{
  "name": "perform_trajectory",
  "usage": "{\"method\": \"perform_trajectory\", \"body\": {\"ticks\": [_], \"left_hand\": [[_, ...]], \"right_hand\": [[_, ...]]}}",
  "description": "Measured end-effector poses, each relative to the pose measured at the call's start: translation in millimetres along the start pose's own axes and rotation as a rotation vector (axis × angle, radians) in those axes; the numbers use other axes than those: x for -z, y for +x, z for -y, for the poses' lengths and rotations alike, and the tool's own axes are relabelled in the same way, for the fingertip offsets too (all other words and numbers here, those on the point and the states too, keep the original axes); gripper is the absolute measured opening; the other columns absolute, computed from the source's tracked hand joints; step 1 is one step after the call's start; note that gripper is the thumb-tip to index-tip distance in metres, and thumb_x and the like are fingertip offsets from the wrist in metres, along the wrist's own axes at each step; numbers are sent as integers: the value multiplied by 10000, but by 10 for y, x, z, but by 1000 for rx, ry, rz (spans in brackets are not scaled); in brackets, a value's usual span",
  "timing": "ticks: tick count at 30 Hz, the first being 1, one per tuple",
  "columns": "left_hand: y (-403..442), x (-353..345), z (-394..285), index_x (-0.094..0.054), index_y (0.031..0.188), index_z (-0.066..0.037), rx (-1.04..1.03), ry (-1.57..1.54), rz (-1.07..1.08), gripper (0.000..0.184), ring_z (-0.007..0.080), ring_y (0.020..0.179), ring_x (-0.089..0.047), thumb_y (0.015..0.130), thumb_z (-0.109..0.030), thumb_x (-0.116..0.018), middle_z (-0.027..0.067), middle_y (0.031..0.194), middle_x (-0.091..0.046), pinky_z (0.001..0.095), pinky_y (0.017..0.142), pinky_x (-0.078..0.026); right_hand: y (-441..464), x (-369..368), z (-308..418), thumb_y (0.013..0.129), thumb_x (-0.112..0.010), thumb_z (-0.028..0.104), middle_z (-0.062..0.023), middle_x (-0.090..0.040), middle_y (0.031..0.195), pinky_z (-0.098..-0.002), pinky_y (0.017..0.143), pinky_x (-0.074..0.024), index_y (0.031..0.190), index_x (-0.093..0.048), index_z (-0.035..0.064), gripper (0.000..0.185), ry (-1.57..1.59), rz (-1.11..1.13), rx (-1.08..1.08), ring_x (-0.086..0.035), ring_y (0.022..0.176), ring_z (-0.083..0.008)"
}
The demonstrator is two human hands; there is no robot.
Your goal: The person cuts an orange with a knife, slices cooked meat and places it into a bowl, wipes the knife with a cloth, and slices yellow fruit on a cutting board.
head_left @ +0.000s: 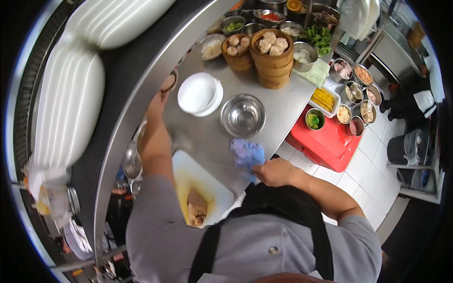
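Observation:
My left hand [158, 101] reaches to the back left, beneath the edge of the metal shelf, beside a round bowl rim; its fingers are mostly hidden. Close to my body, my right hand [271, 171] is closed on a blue and purple cloth [247, 154] that lies on the steel counter [203, 144]. Just beyond the cloth sits an empty metal bowl [243, 116]. White bowls [199, 93] are stacked to its left. A cutting board [214, 188] with yellow stains holds a piece of cooked meat [197, 207] at the near left.
Bamboo steamers [273, 68] with dumplings stand at the back, near bowls of ingredients and leafy greens [317, 39]. A red container lid [325, 144] at the right carries more bowls. White foam containers [71, 104] lie on the shelf at left. A person [410, 101] is at far right.

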State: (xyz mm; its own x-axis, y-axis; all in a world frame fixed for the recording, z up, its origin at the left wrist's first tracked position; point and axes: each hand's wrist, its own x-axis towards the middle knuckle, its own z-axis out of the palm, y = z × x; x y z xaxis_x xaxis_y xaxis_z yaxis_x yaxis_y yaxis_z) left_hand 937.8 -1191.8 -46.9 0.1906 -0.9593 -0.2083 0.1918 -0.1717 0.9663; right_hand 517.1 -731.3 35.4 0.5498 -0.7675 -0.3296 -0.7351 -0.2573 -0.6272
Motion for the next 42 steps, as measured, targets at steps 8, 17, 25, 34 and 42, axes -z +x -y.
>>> {"method": "perform_trajectory", "body": {"ticks": [8,17,25,34,42], "left_hand": [[-710,-468,378,-597,1189,-9,119,92,-420,382,212,906,-575,1008,-345,-621,76,983,-556,353,780,-534],[-4477,-1472,1381,-637,1204,-77,-656,1134,264,386,311,1299,-522,891,-288,-720,111,1367,-578,445,1045,-449],[-4817,-1240,1666,-608,1226,7,-170,562,-194,445,308,1265,-549,978,-361,-637,143,1340,-602,450,1038,-455],[-4994,-1504,681,-658,1110,52,170,-322,-343,329,205,775,-696,959,-236,-711,132,980,-722,376,658,-576],[-4175,-1070,731,-715,925,123,79,27,-664,513,358,853,-736,812,-374,-768,265,942,-737,457,756,-568]], "right_hand": [[-612,893,-273,944,-594,272,-229,-682,790,-549,702,-519,1055,-644,34,268,125,-32,-82,-667,770,-445],[-734,1473,-707,854,-653,72,-261,-641,973,-470,813,-502,1283,-550,22,444,256,-287,69,-636,911,-439],[13,562,-357,889,-631,91,-245,-654,956,-492,746,-565,1424,-556,105,540,-47,-550,102,-674,844,-439],[187,-364,99,833,-626,32,-281,-641,958,-526,744,-564,994,-646,16,163,-68,-538,411,-666,816,-466],[-979,-191,33,938,-604,59,-280,-653,1028,-515,816,-545,1405,-590,155,477,19,-441,249,-656,950,-456]]}}
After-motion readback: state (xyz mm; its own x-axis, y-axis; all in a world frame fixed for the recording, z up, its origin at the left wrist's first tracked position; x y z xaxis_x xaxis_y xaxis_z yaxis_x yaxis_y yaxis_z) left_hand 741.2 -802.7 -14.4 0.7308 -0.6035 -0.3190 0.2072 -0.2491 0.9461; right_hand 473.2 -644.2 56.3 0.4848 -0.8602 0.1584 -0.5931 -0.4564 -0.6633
